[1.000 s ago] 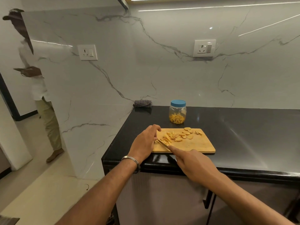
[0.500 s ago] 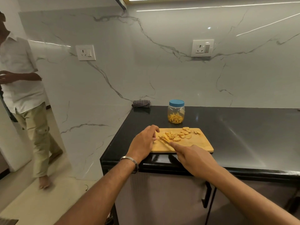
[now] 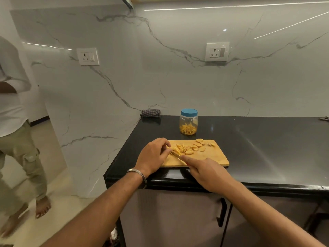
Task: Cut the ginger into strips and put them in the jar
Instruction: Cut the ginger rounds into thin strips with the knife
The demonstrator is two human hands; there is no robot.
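A wooden cutting board (image 3: 211, 157) lies near the front edge of the black counter. On it are round ginger slices (image 3: 198, 146) and a small heap of cut ginger strips (image 3: 182, 149). My left hand (image 3: 154, 155) rests at the board's left end, its curled fingertips holding ginger by the blade. My right hand (image 3: 204, 171) grips a knife (image 3: 175, 155), forefinger along the blade's back; the handle is hidden. Behind the board stands a clear jar (image 3: 189, 122) with a blue lid on, holding ginger strips.
The black counter (image 3: 267, 145) runs off to the right. A folded checked cloth (image 3: 151, 113) lies at the back left corner against the marble wall. A person in a white shirt (image 3: 10, 104) stands on the floor at the far left. Cabinet doors are below the counter.
The person at the left has stepped closer along the floor. My hands and the knife have stayed at the board's left end with small cutting shifts.
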